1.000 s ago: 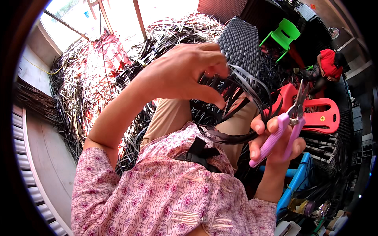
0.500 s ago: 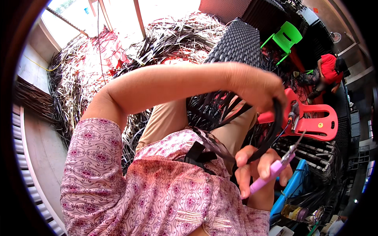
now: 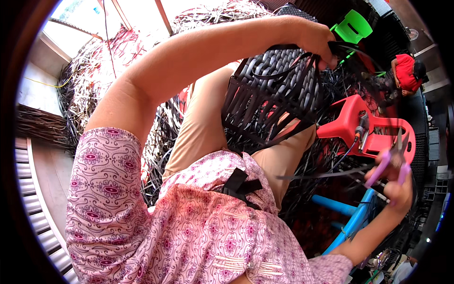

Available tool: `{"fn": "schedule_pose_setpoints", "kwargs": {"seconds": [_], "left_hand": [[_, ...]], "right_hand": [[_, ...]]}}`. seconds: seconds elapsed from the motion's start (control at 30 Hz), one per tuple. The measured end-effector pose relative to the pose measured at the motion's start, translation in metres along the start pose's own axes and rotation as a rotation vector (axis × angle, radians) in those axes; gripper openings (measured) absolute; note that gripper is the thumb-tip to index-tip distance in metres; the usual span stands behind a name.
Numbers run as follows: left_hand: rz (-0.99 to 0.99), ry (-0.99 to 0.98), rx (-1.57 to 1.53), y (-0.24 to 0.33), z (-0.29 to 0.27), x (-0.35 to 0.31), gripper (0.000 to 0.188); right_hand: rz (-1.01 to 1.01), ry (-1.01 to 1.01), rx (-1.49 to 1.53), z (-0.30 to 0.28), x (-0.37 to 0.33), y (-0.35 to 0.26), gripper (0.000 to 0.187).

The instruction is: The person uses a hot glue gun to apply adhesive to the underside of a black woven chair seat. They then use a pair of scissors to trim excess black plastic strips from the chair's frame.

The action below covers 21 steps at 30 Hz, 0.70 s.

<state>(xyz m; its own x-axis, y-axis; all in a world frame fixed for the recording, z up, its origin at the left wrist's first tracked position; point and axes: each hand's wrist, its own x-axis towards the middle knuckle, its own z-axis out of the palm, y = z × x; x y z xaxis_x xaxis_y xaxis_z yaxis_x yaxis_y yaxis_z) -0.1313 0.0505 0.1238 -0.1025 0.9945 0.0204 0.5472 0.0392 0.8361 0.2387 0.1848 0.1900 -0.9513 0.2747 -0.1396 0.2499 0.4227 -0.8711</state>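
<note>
The left hand [image 3: 318,40], upper right, is closed around black strips [image 3: 341,46], perhaps to keep them apart. The woven piece [image 3: 269,71] lies centrally between the legs [image 3: 203,118], probably for steadiness. At right, the right hand [image 3: 397,187] grips purple-handled snips [image 3: 377,171], blurred.

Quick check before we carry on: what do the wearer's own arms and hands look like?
The left hand is bare, with no glove or watch; its short, wide left sleeve is pale pink with magenta oval medallions and dark scrollwork. The right hand is gloveless too but blurred; its right sleeve looks similarly pinkish, its pattern unclear.
</note>
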Motion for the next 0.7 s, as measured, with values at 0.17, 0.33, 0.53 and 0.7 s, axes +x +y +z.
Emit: {"fn": "schedule_pose_setpoints", "kwargs": {"seconds": [0.17, 0.33, 0.53, 0.7], "left_hand": [[-0.052, 0.103, 0.299, -0.034, 0.0, 0.027, 0.038], [-0.279, 0.191, 0.753, -0.082, -0.002, 0.048, 0.068], [-0.346, 0.251, 0.67, -0.108, -0.012, 0.037, 0.112], [-0.373, 0.34, 0.504, -0.103, -0.013, 0.043, 0.107]], "right_hand": [[-0.117, 0.319, -0.55, -0.047, 0.122, -0.002, 0.049], [-0.221, 0.308, -0.245, -0.021, 0.179, 0.07, 0.059], [-0.419, -0.055, 0.343, 0.072, 0.106, 0.052, 0.06], [-0.158, -0.333, 0.393, 0.183, 0.059, 0.049, 0.068]]}}
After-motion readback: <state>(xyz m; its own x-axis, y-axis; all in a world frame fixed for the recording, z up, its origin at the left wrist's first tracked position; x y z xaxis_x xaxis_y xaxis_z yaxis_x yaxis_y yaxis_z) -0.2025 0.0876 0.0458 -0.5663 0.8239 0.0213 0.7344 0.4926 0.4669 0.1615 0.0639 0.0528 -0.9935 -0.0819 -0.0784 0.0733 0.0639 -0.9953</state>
